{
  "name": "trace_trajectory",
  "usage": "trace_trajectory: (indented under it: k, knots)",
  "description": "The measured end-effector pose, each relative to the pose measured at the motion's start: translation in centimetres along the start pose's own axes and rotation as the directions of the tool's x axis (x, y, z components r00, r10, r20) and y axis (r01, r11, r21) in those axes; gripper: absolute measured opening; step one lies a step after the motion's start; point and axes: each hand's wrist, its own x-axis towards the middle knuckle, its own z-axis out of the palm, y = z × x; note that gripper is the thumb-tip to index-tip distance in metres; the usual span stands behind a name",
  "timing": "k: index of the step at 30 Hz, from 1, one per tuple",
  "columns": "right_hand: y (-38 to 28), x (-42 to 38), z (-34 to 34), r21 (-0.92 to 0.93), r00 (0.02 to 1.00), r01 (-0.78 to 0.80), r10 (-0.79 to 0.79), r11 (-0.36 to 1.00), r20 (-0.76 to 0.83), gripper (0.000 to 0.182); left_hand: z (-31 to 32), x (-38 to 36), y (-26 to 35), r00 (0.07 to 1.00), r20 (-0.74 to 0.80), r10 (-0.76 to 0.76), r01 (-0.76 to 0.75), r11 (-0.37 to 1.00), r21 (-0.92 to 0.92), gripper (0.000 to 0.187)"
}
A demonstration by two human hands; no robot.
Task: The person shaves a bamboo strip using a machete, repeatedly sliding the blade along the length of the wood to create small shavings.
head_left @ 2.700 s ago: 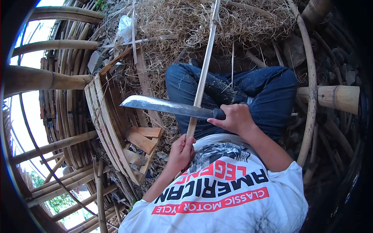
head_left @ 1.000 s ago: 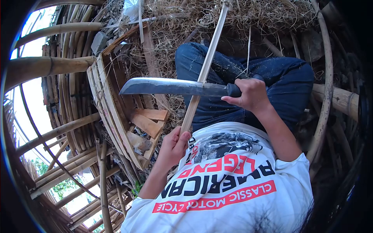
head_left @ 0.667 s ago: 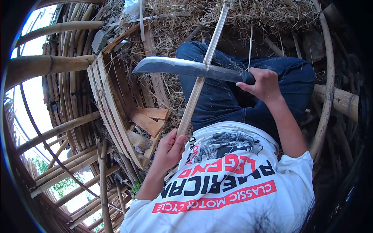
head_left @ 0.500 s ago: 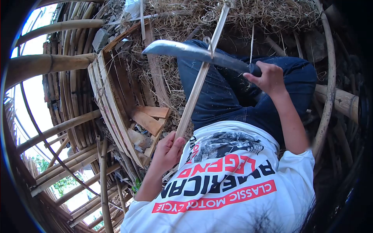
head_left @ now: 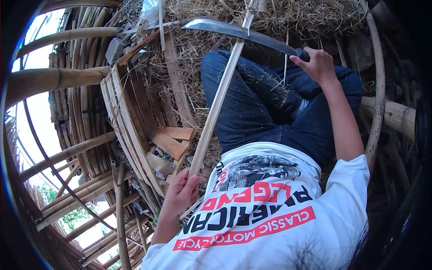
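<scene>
My left hand [head_left: 183, 189] grips the near end of a long, pale bamboo strip [head_left: 220, 96], which slants up and away past my knee. Closed around the dark handle of a large curved knife [head_left: 265, 41] is my right hand [head_left: 317, 65]. The blade points left and lies across the strip near its far part, above my jeans [head_left: 252, 90]. A thin shaving stands beside the blade. Pale bits are scattered on the jeans.
Split wooden slats [head_left: 121, 112] and short wood pieces [head_left: 168, 144] lie to the left, before a bamboo lattice [head_left: 81, 146]. Dry curled shavings [head_left: 306, 15] pile up ahead. A bamboo pole [head_left: 396, 119] and a curved stick [head_left: 380, 81] are on the right.
The knife and my right hand have moved farther away along the strip. My left hand has shifted down and left with the near end. The curled shaving at the blade looks different.
</scene>
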Motion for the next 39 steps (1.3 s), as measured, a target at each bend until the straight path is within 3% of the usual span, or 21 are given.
trace_trajectory:
  k: [3,7,11,13,17,18,22,25,27,28,31,37,39]
  knots:
    - [-2.3,-1.1,-0.3,0.062,0.999,-0.034,0.035,0.997,-0.006,0.071,-0.4,0.4,-0.1,1.0,0.006,0.008,-0.008,0.999,0.043,0.019]
    - [-5.8,-4.1,-0.9,0.252,0.992,-0.081,0.053,0.964,0.117,0.074,-0.1,1.0,0.1,0.999,0.03,-0.018,0.017,1.0,0.025,0.019]
    - [-9.8,-5.9,-0.1,0.281,0.996,0.087,-0.093,0.956,0.009,0.074,0.8,2.2,0.2,1.0,0.019,0.013,-0.015,0.994,0.111,0.018]
    - [-11.3,-5.5,-0.3,0.326,0.962,0.205,-0.251,0.923,0.104,0.074,1.1,2.6,-0.1,0.999,0.02,0.025,-0.027,0.994,0.109,0.018]
    - [-11.3,-2.4,-0.7,0.241,0.928,0.335,-0.363,0.911,0.08,0.068,1.5,2.8,-0.3,0.997,0.005,0.075,-0.075,0.985,0.156,0.018]
    - [-11.1,-1.5,-1.1,0.213,0.922,0.334,-0.365,0.918,0.128,0.058,1.5,2.8,-0.5,0.997,0.004,0.072,-0.072,0.984,0.166,0.018]
    - [-9.6,2.4,-0.8,0.125,0.918,0.351,-0.367,0.928,0.151,0.049,1.9,3.0,-0.8,0.996,0.013,0.094,-0.094,0.973,0.209,0.018]
    - [-8.5,5.4,-1.2,0.063,0.965,0.164,-0.174,0.984,0.197,0.025,1.9,2.8,-0.8,0.997,0.013,0.077,-0.078,0.978,0.191,0.018]
    - [-6.8,7.7,-0.3,0.047,0.969,-0.075,0.062,0.996,0.238,0.026,1.8,2.5,-0.9,0.998,0.009,0.06,-0.061,0.99,0.129,0.018]
    - [-6.5,8.3,-0.8,0.117,0.942,-0.13,0.086,0.985,0.324,0.03,1.9,2.6,-0.6,0.998,0.008,0.063,-0.064,0.989,0.132,0.018]
    - [-5.7,9.0,0.8,0.035,0.973,-0.065,0.056,0.997,0.222,0.035,2.1,2.8,0.2,0.998,0.035,0.054,-0.057,0.995,0.08,0.018]
    - [-5.0,9.5,1.3,0.052,0.972,-0.059,0.045,0.997,0.23,0.038,2.2,2.0,0.8,0.998,0.016,0.058,-0.06,0.988,0.145,0.016]
    - [-3.6,9.7,-0.6,0.035,0.94,-0.261,0.246,0.965,0.235,0.033,1.2,1.2,0.2,0.999,0.03,0.044,-0.047,0.994,0.101,0.015]
